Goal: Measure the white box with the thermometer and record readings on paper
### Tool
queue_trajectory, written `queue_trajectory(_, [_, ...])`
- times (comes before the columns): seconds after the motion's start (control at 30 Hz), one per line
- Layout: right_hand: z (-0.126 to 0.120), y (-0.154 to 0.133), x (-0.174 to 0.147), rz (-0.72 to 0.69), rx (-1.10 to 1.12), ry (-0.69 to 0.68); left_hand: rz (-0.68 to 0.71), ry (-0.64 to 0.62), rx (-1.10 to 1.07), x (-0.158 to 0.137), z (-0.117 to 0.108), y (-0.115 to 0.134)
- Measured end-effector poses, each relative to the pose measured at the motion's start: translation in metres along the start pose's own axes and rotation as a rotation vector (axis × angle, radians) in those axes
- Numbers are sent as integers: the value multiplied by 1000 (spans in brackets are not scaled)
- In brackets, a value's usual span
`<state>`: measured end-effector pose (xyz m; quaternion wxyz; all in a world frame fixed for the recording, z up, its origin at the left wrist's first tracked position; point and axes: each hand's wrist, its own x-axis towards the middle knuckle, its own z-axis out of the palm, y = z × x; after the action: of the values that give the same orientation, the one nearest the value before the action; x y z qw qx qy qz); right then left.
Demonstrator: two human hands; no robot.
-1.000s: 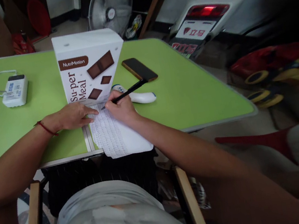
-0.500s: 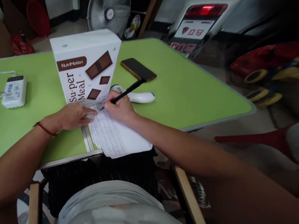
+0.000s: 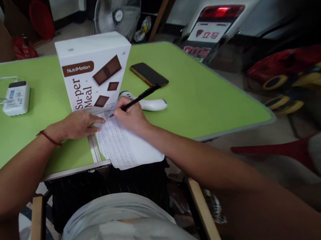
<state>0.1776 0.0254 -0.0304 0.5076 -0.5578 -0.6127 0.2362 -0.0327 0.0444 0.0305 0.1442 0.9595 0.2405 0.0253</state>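
Observation:
My right hand [image 3: 131, 115] is closed around a black pen [image 3: 142, 96], its tip touching the upper part of a paper sheet [image 3: 118, 144]. Rows of small handwriting cover the sheet's left side, while its right side is blank; its lower end hangs past the table edge. My left hand [image 3: 79, 124] lies with fingers stretched out, the fingertips on the paper's top left corner. Right behind the paper stands a white box [image 3: 93, 47] marked NutriMotion. A white handheld device with blue trim [image 3: 154, 104] lies beside my right hand, partly hidden by it.
On the green table [image 3: 207, 103], a phone [image 3: 149, 74] lies right of the box. A white corded device [image 3: 16, 99] sits at the left. Beyond the table stand a fan [image 3: 119, 15] and a white scooter [image 3: 219, 14]. Wooden chair arms [image 3: 206, 215] flank my lap.
My right hand and the pen tip have shifted very slightly to the right along the paper. My left hand stays in place.

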Motion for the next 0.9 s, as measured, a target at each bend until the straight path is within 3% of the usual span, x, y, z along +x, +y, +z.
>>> queue_trajectory(0.2, [-5,-11,-7,-90,-48,-5,-10,14,0,-2,4,0])
queue_trajectory(0.4, [-64,-30,-12,-456,-467,-223,36,36,-11,-5,8,-2])
queue_trajectory(0.5, [-87,-21,-13,-408,-833,-217,24,44,-21,-5,9,-1])
queue_trajectory(0.6, [-88,-1,-21,-304,-1013,-232,6,14,-22,-3,10,2])
queue_trajectory(0.8, [-75,33,-41,-376,-787,-9,-29,-3,-2,-1,13,5])
queue_trajectory(0.9, [-76,40,-43,-397,-689,10,-18,8,-25,0,12,3])
